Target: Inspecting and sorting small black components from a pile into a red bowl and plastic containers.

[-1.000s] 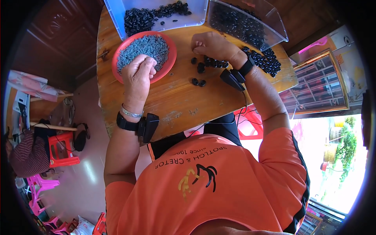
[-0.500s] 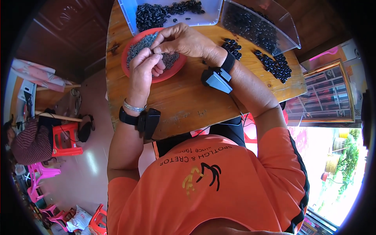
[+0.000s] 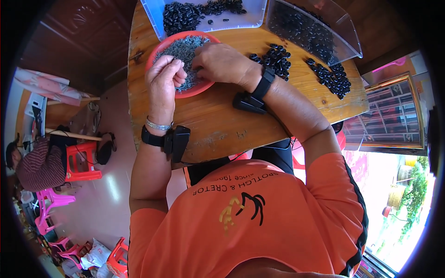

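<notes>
A round red bowl (image 3: 197, 91) on the table holds a heap of small thin grey pieces (image 3: 183, 47), perhaps screws. My left hand (image 3: 163, 76) is over the bowl's left side. Its thumb and fingertips are pinched together; whatever they hold is too small to name. At the bowl's right side, my right hand (image 3: 220, 64) bends down with curled fingers close to the grey pieces. The back of that hand hides most of its fingertips. Both wrists wear dark straps with black boxes.
Behind the bowl stands a clear bin (image 3: 160, 21) with small black round parts. A second clear bin (image 3: 308, 34) of them tilts at the far right. Loose black parts lie in two piles (image 3: 278, 62) on the wooden table (image 3: 222, 120). A person sits far left.
My hands have come apart. The right hand has moved down and right to the grey pieces in the bowl, while the left stays pinched and has shifted slightly left.
</notes>
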Motion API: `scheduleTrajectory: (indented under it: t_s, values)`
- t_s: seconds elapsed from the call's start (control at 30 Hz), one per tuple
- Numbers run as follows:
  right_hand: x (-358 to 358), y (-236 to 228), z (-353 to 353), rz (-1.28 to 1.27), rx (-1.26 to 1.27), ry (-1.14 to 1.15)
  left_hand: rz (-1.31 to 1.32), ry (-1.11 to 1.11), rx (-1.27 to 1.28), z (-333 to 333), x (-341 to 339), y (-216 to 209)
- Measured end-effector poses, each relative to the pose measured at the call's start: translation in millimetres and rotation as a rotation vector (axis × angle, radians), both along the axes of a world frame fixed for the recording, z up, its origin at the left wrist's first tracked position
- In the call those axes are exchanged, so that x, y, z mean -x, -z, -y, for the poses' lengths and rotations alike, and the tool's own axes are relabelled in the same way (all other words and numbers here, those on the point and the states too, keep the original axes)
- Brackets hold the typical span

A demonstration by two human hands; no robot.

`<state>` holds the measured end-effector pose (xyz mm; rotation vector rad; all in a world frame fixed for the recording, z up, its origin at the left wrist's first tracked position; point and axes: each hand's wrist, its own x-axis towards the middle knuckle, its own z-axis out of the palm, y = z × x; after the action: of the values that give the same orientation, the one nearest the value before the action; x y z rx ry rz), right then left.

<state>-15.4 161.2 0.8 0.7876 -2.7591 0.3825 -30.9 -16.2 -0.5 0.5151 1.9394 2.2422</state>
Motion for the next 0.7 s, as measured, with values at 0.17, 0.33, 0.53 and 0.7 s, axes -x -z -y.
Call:
scheduleTrajectory:
  t_s: [0.17, 0.33, 0.53, 0.7]
  values:
    - [8.5, 7.1, 2.7, 0.006, 0.052, 0.005, -0.016, -0.057, -0.018, 1.4, 0.8, -0.3]
    - [13.0, 6.0, -8.7, 0.126, 0.413, 0.033, -0.002, -0.085, -0.022, 1.1, 1.3, -1.2]
    - [20.5, 6.7, -17.6, 0.501, 0.998, -0.079, 0.049, -0.022, 0.029, 2.5, 1.2, 1.2]
    - [10.9, -6.8, -16.8, 0.515, 1.067, -0.102, 0.010, 0.034, 0.132, 1.6, -2.1, 0.9]
